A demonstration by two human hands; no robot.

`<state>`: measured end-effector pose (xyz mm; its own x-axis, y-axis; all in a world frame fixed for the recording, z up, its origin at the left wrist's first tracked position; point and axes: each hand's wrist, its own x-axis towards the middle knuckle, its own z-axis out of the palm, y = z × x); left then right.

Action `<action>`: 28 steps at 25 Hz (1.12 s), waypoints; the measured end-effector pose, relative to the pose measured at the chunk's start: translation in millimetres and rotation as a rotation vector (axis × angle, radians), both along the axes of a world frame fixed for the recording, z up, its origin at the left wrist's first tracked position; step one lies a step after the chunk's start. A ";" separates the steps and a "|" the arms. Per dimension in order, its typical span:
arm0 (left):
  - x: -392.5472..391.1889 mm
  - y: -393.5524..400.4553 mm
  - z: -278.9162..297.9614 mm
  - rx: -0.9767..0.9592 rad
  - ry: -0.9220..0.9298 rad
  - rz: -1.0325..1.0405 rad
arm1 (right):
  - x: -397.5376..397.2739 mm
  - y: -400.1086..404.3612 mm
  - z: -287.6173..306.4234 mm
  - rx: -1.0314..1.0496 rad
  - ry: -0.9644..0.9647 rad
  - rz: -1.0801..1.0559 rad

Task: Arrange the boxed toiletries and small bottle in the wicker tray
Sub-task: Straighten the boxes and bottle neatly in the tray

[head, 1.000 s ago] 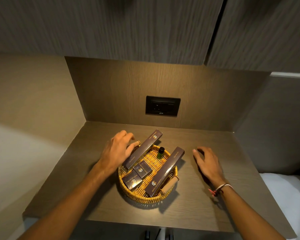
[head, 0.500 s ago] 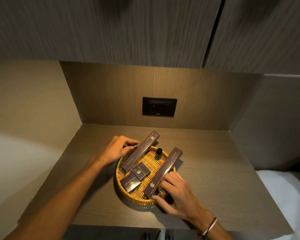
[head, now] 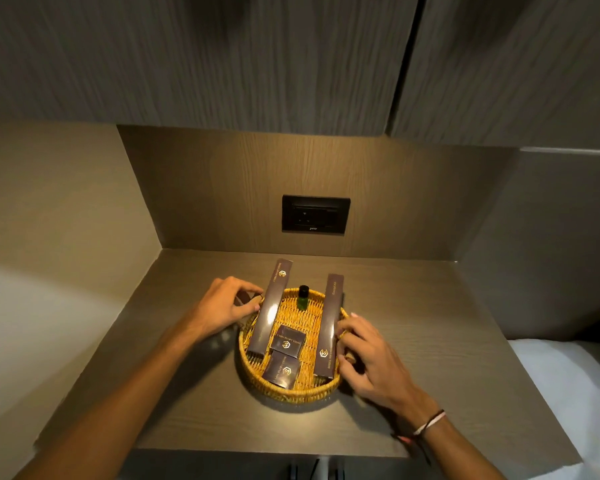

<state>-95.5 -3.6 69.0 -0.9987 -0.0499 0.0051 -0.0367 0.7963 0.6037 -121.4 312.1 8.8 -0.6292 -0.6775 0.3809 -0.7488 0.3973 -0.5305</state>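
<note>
A round wicker tray (head: 291,393) sits mid-shelf. Two long brown boxes lie across it pointing away from me: the left long box (head: 270,308) and the right long box (head: 329,327), both overhanging the far rim. Between them two small square boxes rest, the farther small box (head: 286,341) and the nearer small box (head: 281,370). A small green bottle (head: 303,298) with a black cap stands upright at the far side. My left hand (head: 226,304) grips the tray's left handle. My right hand (head: 368,358) holds the tray's right handle, fingers touching the right long box.
The tray sits on a brown wooden shelf (head: 413,341) in an alcove. A black wall socket (head: 315,214) is on the back panel. Cabinet doors hang overhead. White bedding (head: 568,393) lies to the right, beyond the shelf edge.
The tray has turned, so the long boxes now point straight away instead of diagonally. My right hand moved from the shelf to the tray's right side. My left hand stayed on the left handle.
</note>
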 end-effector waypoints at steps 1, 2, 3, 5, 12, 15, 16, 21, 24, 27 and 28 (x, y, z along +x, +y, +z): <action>4.9 0.6 -2.5 0.015 0.008 0.031 | -8.3 0.3 2.3 0.010 -0.028 -0.004; 9.8 2.7 -5.4 0.039 0.013 0.057 | -15.6 0.7 4.8 0.024 -0.055 -0.019; 14.7 5.4 -8.5 0.070 0.015 0.080 | -22.2 0.7 6.4 0.038 -0.078 -0.034; 22.6 11.3 -13.5 0.121 0.019 0.129 | -31.1 0.1 8.3 0.057 -0.103 -0.039; 37.7 24.1 -16.5 0.166 0.050 0.199 | -36.7 -0.5 13.4 0.105 -0.182 0.017; 41.1 29.3 -15.9 0.148 0.100 0.200 | -30.0 -3.0 18.3 0.021 -0.246 -0.039; 41.2 30.7 -15.3 0.113 0.122 0.204 | -28.1 -6.1 20.7 -0.032 -0.267 -0.098; 37.8 41.3 -8.9 0.221 0.100 0.250 | -28.5 -31.0 36.9 -0.110 -0.466 -0.413; 27.4 46.1 -7.4 0.315 0.011 0.240 | -37.2 -45.0 42.4 -0.138 -0.665 -0.497; 18.6 44.5 -9.6 0.369 -0.064 0.255 | -45.3 -51.2 42.3 -0.304 -0.926 -0.594; 16.1 42.8 -11.3 0.384 -0.081 0.252 | -48.0 -51.5 40.7 -0.331 -0.952 -0.623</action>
<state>-79.5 39.1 57.7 -0.9516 -0.2741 -0.1388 -0.2596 0.4760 0.8403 -169.4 260.6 49.5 -0.9409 -0.1103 -0.3203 0.2774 0.2919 -0.9153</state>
